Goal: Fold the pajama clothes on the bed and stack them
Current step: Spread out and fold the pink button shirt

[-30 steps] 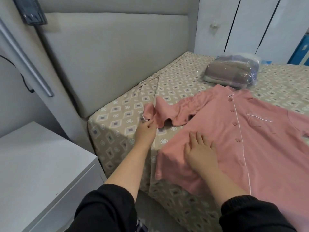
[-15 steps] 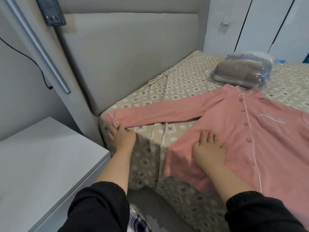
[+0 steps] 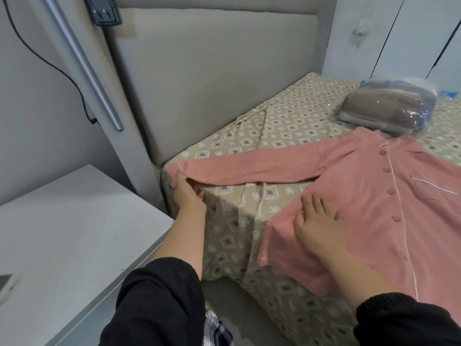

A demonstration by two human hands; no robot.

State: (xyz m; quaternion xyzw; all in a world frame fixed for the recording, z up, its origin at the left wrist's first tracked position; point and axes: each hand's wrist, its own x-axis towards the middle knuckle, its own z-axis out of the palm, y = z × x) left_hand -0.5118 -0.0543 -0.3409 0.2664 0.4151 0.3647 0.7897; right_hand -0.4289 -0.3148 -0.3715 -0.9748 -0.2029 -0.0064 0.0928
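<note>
Head view, left hand [image 3: 188, 194] pinching cuff [image 3: 181, 169], right hand [image 3: 316, 228] spread on pajama shirt [image 3: 374, 198], folded clothes [image 3: 384, 108] in bag [image 3: 409, 81]

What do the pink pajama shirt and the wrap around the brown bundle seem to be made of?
The pink pajama shirt: likely a soft, matte knit fabric, perhaps cotton; it drapes limply over the bed edge. The wrap: thin clear plastic film; see-through, crinkled, with shiny glints.

The pink pajama top [image 3: 361, 208] runs off the frame at 3 o'clock. Fingertips of the left hand [image 3: 188, 196] disappear beneath its cuff. At 8 o'clock, the edge cuts off a grey device [image 3: 6, 287].
</note>
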